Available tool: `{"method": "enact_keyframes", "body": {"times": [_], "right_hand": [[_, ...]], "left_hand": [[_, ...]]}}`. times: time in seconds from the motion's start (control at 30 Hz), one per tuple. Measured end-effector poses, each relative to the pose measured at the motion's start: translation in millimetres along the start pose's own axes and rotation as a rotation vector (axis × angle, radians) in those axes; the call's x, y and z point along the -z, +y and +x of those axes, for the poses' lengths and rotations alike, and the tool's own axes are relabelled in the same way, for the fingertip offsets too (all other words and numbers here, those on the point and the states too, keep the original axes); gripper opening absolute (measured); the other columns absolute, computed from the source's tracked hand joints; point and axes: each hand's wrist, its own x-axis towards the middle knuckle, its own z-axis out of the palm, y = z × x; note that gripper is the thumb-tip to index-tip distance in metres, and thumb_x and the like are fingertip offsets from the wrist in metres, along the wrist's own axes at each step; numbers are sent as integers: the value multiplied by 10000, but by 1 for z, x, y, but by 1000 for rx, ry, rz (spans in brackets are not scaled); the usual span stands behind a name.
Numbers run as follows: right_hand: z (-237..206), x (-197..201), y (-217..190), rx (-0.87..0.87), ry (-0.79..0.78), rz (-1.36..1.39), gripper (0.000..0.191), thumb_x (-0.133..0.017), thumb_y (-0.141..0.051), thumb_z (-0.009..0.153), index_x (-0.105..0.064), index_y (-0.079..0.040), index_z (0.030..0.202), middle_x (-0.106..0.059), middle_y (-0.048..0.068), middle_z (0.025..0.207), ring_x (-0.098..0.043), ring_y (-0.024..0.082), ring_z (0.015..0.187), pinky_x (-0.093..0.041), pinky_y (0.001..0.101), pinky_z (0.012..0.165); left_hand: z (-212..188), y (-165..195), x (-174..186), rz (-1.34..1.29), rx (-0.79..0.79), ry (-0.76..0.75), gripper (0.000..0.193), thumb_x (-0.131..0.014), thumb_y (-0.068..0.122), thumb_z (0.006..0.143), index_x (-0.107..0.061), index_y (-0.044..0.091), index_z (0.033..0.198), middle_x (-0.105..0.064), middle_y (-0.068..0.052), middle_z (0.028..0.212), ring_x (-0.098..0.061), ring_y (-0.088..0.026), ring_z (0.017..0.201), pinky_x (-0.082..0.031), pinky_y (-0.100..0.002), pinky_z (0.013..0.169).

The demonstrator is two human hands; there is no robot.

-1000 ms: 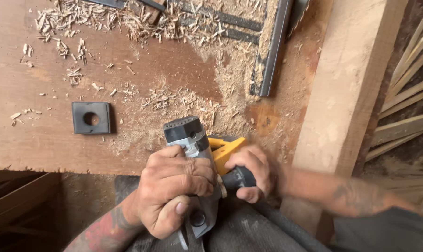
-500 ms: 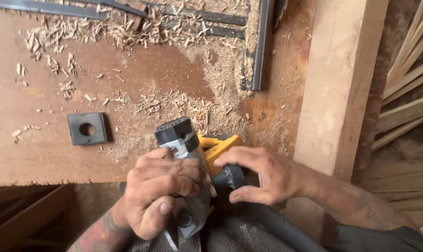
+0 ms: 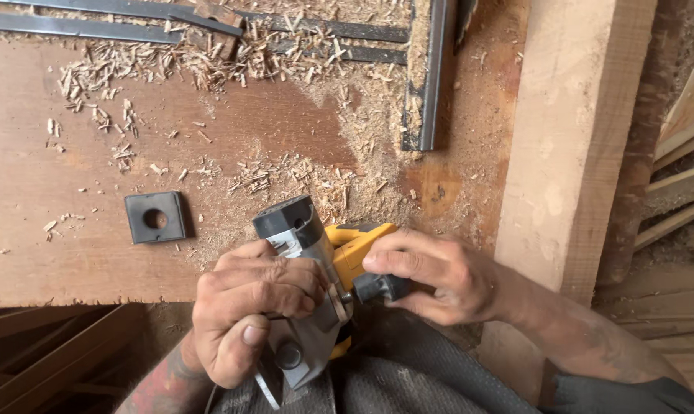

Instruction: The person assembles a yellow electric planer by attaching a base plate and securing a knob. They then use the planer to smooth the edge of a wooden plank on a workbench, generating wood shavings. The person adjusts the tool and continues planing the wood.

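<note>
Head view
Power tool: a grey and yellow hand-held power tool [image 3: 310, 284] sits low in the middle of the frame, at the near edge of the counter [image 3: 71, 199] and over the person's lap, its dark round cap pointing up and away.
Left hand: the left hand [image 3: 247, 307] is wrapped around the grey body of the tool, fingers curled tight, thumb pressed against the lower housing.
Right hand: the right hand [image 3: 439, 276] pinches a small black knob [image 3: 377, 287] on the tool's yellow side, fingers closed on it from above and thumb below.
Square plate: a dark square plate with a round hole [image 3: 156, 218] lies flat on the counter, left of the tool and apart from both hands.
Shavings: wood shavings and sawdust [image 3: 232, 61] are spread across the counter's far part.
Metal bars: dark metal bars [image 3: 427, 77] lie along the far edge.
Timber: a pale wooden beam [image 3: 569, 146] runs upright on the right, just beside the right forearm.
</note>
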Motion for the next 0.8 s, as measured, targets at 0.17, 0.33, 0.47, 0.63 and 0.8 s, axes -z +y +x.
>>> {"method": "enact_keyframes", "body": {"times": [0.17,0.33,0.47,0.63,0.8], "right_hand": [[14,4,-10,-15,-42,-91,772,-833,-24,879,-424,-70,1532,-666,192,1245,-748,230,942,-675,276,790],[26,7,-18,-58,-82,-192,750,-849,-89,876,-451,-45,1511,-684,191,1228,-765,222,937,-639,291,772],[26,0,-18,-34,-114,-205,736,-836,-141,869,-454,-6,1484,-683,232,1201,-756,232,905,-678,299,743],[26,1,-11,-154,-216,-121,687,-662,-423,1028,-460,45,1490,-730,169,1052,-693,155,745,-634,272,646],[33,4,-9,-669,-407,238,989,-287,-794,948,-530,51,1399,-653,14,638,-655,132,503,-549,275,455]], "left_hand": [[4,1,4,9,-17,5,380,-421,301,996,-687,35,941,-770,-132,970,-769,-230,840,-454,-369,728],[4,3,9,4,-38,22,345,-434,284,1012,-680,49,955,-768,-108,975,-784,-237,885,-446,-341,697],[2,5,9,2,-38,24,347,-425,277,1030,-683,51,980,-768,-98,990,-779,-224,892,-442,-339,696],[-2,5,11,26,-74,36,333,-428,263,1012,-685,54,983,-766,-91,982,-769,-209,865,-421,-338,675],[-6,6,13,14,-85,-9,297,-441,264,993,-665,71,972,-763,-55,975,-746,-198,840,-416,-360,712]]}}
